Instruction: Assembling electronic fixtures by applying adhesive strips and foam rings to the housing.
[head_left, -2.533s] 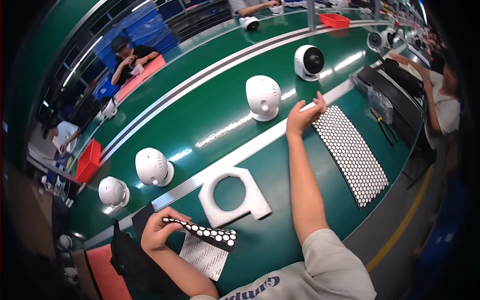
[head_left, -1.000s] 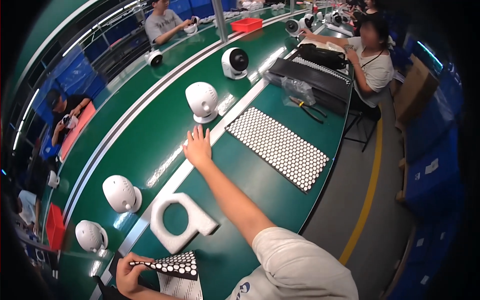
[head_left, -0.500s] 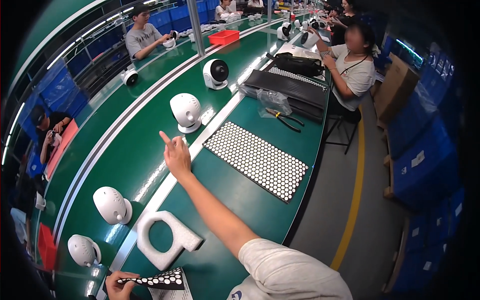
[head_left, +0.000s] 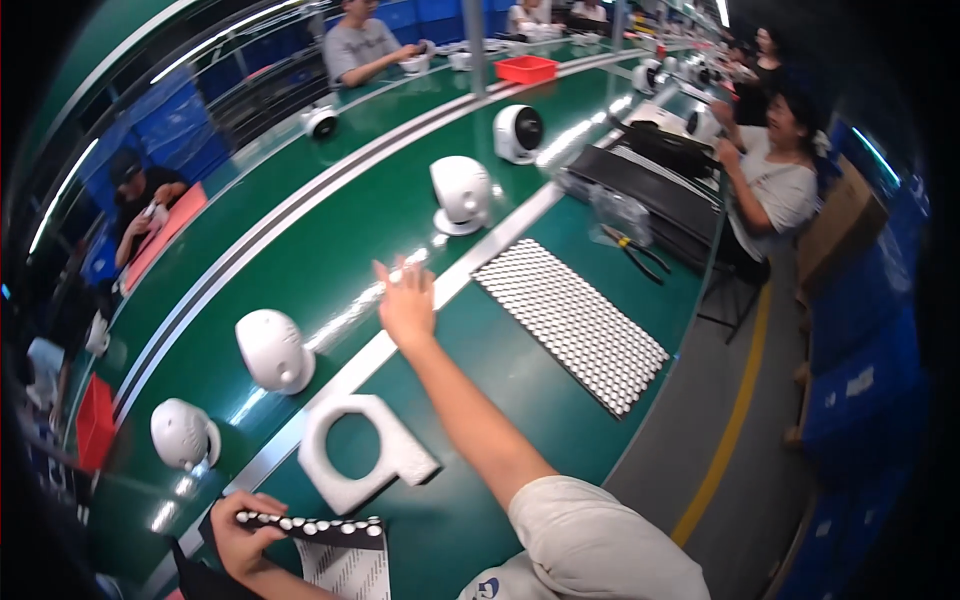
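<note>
My right hand reaches out over the green conveyor belt with its fingers apart and slightly blurred. A whitish spot shows by its fingertips; whether it is a small pad or glare I cannot tell. Beyond it stands a white round-headed camera on its base, apart from the fingers. At lower left, my left hand grips a black strip of round white pads, its paper backing hanging below. Between my arms lies a white foam ring. A larger sheet of white round pads rests right of my right arm.
More white cameras stand along the belt. Yellow-and-black pliers, a clear plastic bag and a black folded case lie far right on the bench. A co-worker sits beyond; red bins stand across the belt.
My view has turned left, so the scene sits further right. My right hand's fingers have spread from a pointing pose, and the near camera is farther from them. My left hand keeps the strip.
</note>
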